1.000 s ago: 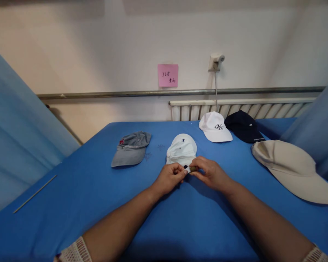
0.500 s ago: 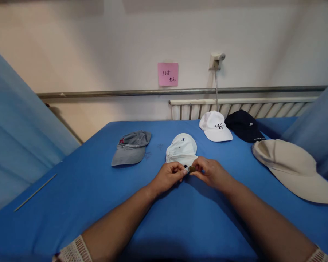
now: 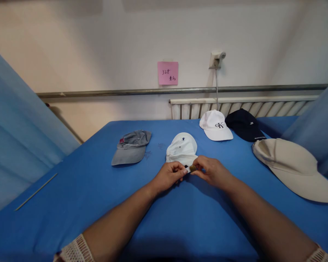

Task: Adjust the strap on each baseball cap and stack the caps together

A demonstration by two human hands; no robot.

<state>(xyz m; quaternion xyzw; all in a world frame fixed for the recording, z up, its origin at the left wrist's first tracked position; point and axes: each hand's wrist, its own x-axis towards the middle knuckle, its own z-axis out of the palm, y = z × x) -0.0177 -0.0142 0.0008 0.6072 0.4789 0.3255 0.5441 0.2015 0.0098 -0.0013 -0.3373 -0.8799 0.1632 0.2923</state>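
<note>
A small white cap (image 3: 182, 148) lies in the middle of the blue table (image 3: 98, 189), its back strap toward me. My left hand (image 3: 168, 176) and my right hand (image 3: 211, 171) meet at that strap. Both are closed in a pinch. Between their fingertips sits the strap's small brass buckle (image 3: 191, 168). The left fingers pinch the strap end, the right fingers hold the buckle side.
A grey cap (image 3: 131, 147) lies to the left. A white cap with black letters (image 3: 215, 125) and a dark navy cap (image 3: 244, 125) lie at the back right. A wide beige hat (image 3: 292, 167) fills the right side. A thin rod (image 3: 35, 191) lies at the left edge.
Both hands stay at the strap with only slight finger movement. The view has shifted down a little.
</note>
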